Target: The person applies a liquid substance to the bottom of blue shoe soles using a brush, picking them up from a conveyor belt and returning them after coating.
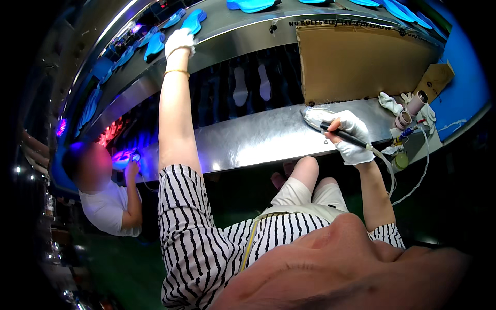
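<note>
My left arm stretches far forward, and my left hand (179,42), in a white glove, is closed at the near end of a blue insole-shaped piece (194,21) over the belt (219,23). Its fingertips are hidden. My right hand (350,133), gloved with bare thumb and finger showing, grips a black pen-shaped tool (351,137) with a pale cord (387,168) running from its back end. It hovers above the metal ledge (248,137). A whitish piece with a grey tip (312,116) lies by the tool's front; I cannot tell what it is.
More blue pieces (154,46) lie along the belt. A cardboard sheet (361,64) stands at the right. Spools (403,120), white gloves (390,103) and a small jar (400,161) crowd the right end. Another person (111,201) works at the left under purple light.
</note>
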`<state>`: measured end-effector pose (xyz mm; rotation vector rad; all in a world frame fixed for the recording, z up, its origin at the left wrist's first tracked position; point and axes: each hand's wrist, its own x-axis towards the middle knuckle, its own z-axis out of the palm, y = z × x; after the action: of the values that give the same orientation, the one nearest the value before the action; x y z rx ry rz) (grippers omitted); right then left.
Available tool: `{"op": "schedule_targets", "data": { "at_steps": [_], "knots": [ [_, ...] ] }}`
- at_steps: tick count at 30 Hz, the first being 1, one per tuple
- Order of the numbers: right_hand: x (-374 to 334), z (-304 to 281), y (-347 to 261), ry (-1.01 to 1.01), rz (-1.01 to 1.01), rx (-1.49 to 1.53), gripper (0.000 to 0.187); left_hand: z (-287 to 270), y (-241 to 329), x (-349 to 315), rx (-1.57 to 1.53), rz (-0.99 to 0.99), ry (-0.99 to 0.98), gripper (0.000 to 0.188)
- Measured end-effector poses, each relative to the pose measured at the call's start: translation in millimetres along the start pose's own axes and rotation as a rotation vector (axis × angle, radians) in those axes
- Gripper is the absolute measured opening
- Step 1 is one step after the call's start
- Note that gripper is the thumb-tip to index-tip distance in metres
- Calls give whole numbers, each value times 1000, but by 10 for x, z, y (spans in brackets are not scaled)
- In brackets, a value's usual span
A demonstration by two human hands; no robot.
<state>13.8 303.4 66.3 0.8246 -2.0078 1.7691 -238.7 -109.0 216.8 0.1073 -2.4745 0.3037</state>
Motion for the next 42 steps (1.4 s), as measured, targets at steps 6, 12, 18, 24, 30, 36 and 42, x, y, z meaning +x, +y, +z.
{"op": "schedule_targets", "data": {
  "at_steps": [6,12,18,24,30,36,42],
  "knots": [
    [-45,140,54,-10,-2,-13,19,-217,62,-543,-55,180,261,23],
    [-70,100,84,-25,33,88,19,-1107,209,-1419,-863,308,439,14],
    [-136,241,171,44,159,146,23,-1503,-34,-1900,-2072,79,457,47],
    [-178,368,43,138,236,237,24,-1030,555,-2337,-2606,102,-462,53],
    [-231,527,28,22,295,214,21,-515,1178,-3471,-2833,-834,-981,83],
    [-163,780,133,-65,280,226,21,-474,1347,-3683,-2826,-796,-1007,89],
    [0,1026,187,37,154,120,17,-388,1635,-3677,-2734,-721,-669,77]
  ]
}}
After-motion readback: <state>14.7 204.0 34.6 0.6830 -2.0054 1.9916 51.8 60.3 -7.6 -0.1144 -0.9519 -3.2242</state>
